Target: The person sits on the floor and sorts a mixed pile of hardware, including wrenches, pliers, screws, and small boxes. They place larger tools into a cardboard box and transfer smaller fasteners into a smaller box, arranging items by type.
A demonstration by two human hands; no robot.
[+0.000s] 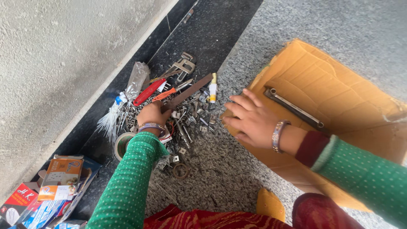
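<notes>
Left hand (152, 113), centre-left of frame, reaching down into heap of metal hardware (186, 114) on floor, fingers curled shut around one end of long brown flat file (188, 92) slanting toward upper right. Right hand (250, 118), centre, palm down, fingers spread open, empty, resting on edge of flattened cardboard (339, 97) bearing a wrench (294, 108).

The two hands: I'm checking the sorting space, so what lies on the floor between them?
In the head view, small metal brackets and screws lie scattered between the left hand and right hand.
</notes>
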